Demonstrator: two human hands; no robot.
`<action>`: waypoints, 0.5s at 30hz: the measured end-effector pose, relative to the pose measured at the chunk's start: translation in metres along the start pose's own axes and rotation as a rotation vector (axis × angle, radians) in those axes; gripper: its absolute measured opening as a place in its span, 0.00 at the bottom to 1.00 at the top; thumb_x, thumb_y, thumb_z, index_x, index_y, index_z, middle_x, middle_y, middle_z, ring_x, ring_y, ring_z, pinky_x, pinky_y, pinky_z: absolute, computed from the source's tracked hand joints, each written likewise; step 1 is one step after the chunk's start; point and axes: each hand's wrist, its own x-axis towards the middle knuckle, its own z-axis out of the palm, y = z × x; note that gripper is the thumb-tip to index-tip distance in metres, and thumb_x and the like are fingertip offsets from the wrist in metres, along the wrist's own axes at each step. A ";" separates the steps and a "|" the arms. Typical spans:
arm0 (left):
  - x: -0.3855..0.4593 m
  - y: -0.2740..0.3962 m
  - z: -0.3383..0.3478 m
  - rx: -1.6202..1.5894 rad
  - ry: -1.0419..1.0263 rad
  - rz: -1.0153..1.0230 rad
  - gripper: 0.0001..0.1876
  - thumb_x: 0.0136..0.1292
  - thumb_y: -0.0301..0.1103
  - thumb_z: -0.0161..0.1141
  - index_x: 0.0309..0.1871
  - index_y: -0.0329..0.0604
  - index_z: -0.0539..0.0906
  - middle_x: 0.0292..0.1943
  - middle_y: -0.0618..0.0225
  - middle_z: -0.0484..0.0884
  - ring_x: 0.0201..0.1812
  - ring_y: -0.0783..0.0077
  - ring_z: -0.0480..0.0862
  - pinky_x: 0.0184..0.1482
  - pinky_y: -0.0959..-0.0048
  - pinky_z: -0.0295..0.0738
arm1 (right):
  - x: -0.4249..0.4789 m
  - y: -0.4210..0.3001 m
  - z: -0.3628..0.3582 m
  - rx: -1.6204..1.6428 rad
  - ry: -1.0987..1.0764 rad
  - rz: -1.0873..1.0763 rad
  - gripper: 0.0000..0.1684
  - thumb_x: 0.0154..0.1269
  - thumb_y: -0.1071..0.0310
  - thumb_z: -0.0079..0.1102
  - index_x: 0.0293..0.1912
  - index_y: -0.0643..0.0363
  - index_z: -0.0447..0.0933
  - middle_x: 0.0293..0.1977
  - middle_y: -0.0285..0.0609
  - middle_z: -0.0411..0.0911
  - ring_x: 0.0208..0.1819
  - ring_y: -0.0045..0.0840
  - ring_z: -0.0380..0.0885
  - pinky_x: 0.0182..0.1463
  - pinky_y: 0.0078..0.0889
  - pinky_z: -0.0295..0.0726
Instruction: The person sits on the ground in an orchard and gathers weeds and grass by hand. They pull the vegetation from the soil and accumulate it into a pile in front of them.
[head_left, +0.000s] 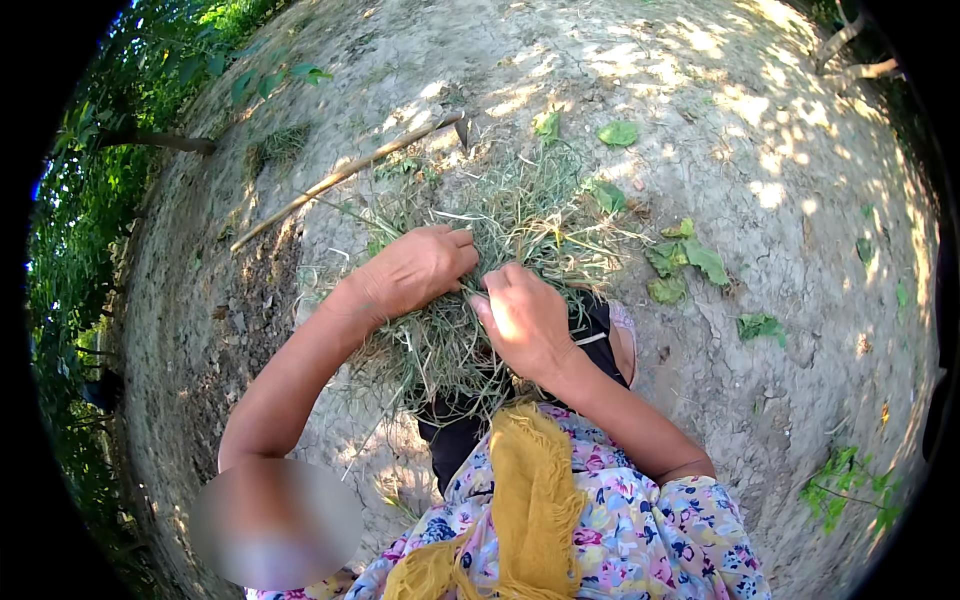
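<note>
A loose heap of cut grass (450, 349), partly green and partly dry, lies across my lap and on the ground before me. My left hand (416, 271) is at its middle, knuckles up and fingers curled into the stems. Close to its right, my right hand (529, 319) pinches grass between thumb and fingers. The fingertips of the two hands are nearly together, with strands between them. The grass hides part of the left fingertips. A yellow fringed scarf (532, 487) hangs down over my flowered garment (637, 525).
A hoe with a long wooden handle (345, 172) lies on the cracked dry soil beyond the heap, its blade at the far end. Wilted green leaves (686, 262) are scattered to the right. Leafy branches line the left side, and a tree's bare stems (847, 52) stand at the upper right.
</note>
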 end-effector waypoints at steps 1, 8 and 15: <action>0.001 0.004 -0.001 0.022 0.008 -0.026 0.11 0.48 0.32 0.62 0.29 0.38 0.72 0.34 0.59 0.74 0.40 0.56 0.76 0.44 0.62 0.72 | -0.001 -0.003 0.002 -0.052 0.008 -0.013 0.12 0.56 0.63 0.61 0.33 0.60 0.71 0.30 0.45 0.69 0.35 0.37 0.74 0.36 0.40 0.74; -0.002 0.011 0.000 0.114 -0.009 -0.022 0.04 0.50 0.28 0.56 0.28 0.38 0.75 0.31 0.60 0.75 0.38 0.58 0.78 0.41 0.65 0.75 | -0.008 -0.005 0.020 -0.276 0.008 -0.083 0.12 0.49 0.68 0.63 0.30 0.60 0.69 0.26 0.43 0.69 0.28 0.33 0.76 0.29 0.32 0.76; -0.011 0.010 0.006 0.073 -0.020 -0.034 0.10 0.48 0.30 0.63 0.27 0.35 0.73 0.33 0.56 0.73 0.40 0.55 0.76 0.42 0.63 0.74 | -0.014 -0.023 0.018 -0.331 -0.128 -0.020 0.08 0.46 0.73 0.59 0.28 0.61 0.70 0.23 0.44 0.75 0.23 0.31 0.80 0.22 0.25 0.77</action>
